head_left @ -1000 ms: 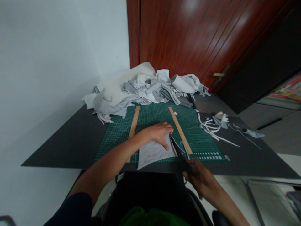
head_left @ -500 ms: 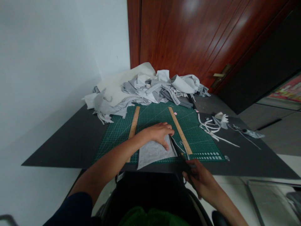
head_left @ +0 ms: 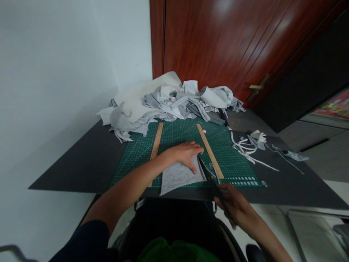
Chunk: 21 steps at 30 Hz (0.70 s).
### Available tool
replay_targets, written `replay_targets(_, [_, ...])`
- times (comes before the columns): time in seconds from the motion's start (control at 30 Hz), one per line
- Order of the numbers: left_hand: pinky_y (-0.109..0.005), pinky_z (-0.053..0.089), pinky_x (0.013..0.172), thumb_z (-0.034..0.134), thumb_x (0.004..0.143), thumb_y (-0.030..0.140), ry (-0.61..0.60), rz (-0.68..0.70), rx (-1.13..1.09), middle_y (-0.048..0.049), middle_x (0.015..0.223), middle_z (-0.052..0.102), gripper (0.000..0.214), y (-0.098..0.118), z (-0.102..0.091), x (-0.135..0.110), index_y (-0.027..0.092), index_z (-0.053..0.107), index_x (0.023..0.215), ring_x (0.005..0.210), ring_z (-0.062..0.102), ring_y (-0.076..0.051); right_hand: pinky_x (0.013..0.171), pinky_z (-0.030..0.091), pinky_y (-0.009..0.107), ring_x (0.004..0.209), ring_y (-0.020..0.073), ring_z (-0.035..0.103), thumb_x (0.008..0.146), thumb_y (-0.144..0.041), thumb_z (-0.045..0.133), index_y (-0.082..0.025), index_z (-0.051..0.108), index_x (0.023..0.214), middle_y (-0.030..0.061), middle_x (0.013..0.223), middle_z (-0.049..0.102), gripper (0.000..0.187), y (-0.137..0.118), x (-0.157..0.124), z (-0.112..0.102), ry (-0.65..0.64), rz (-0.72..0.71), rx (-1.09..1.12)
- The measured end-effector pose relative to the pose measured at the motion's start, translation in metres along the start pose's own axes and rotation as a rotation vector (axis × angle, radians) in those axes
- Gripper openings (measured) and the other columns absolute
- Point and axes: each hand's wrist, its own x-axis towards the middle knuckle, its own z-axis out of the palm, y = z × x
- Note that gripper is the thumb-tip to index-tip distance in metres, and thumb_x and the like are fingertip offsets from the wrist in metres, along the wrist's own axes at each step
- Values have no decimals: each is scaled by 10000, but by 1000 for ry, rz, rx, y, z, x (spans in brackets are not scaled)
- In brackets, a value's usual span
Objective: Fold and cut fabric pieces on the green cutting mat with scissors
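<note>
A piece of light grey fabric (head_left: 177,175) lies at the near edge of a green cutting mat (head_left: 178,140). My left hand (head_left: 188,154) rests on its upper part, thumb spread away from the fingers, pressing it to the mat. The fingertips reach its right edge. Closed around the handles of dark scissors (head_left: 211,179), my right hand (head_left: 234,203) is just past the table's near edge. The scissor blades point away from me along the fabric's right edge and stand apart. A thin pale strip of fabric (head_left: 209,170) shows between them.
Two wooden rulers (head_left: 156,141) (head_left: 209,151) lie on the mat, one on each side. Behind it is a heap of grey and white fabric (head_left: 174,103). White strips (head_left: 245,149) and small scraps (head_left: 257,140) lie at the right on the dark table (head_left: 81,163).
The view has shifted slightly. My right hand and the scissors have moved a little to the right; my left hand stays in place on the fabric.
</note>
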Motion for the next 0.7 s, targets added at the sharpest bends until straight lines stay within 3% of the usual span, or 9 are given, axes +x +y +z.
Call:
replay_targets(0.17, [-371,444,889,848,551,710,-20,-25,36,-143,1131,629,842,2,-3,3,147,572,1112,1069,559,-311,328,340,190,378,65,386,817,-599,695,-245,483,1128,-104,629,488,517,-7,-3,-3,9,-2,79])
replay_targets(0.33, [-374,429,921,825,566,732,-16,18,36,-89,1079,632,722,-1,-2,4,187,617,989,1037,559,-291,323,323,194,365,62,367,781,-593,737,-238,494,1126,-111,613,471,551,-10,-3,-5,-5,49,89])
replay_targets(0.7, [-371,433,890,826,584,718,-14,8,46,-94,1116,627,719,1,-3,3,178,640,1022,1079,552,-302,315,298,185,361,62,357,779,-663,699,-233,488,1146,-110,606,469,604,-3,-3,-7,-13,31,95])
